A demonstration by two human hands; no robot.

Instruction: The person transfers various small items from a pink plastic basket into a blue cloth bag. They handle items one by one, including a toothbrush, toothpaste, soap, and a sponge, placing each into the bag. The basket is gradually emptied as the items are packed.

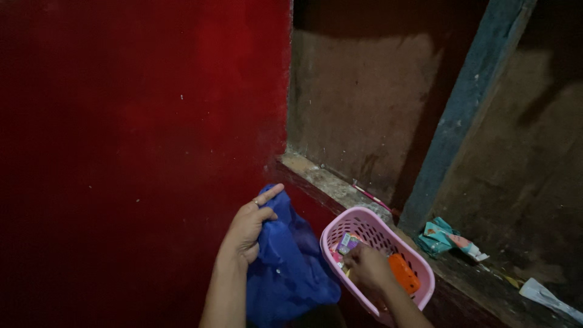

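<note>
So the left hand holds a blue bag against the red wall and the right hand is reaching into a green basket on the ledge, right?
Not quite: the basket is pink, not green, as the head view shows. The left hand does hold the blue bag against the red wall, and the right hand reaches into the basket on the ledge.

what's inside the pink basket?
In the pink basket: an orange object and small colourful packets. The right hand reaches in and covers the middle, so whatever lies under it and at the bottom is hidden.
</note>
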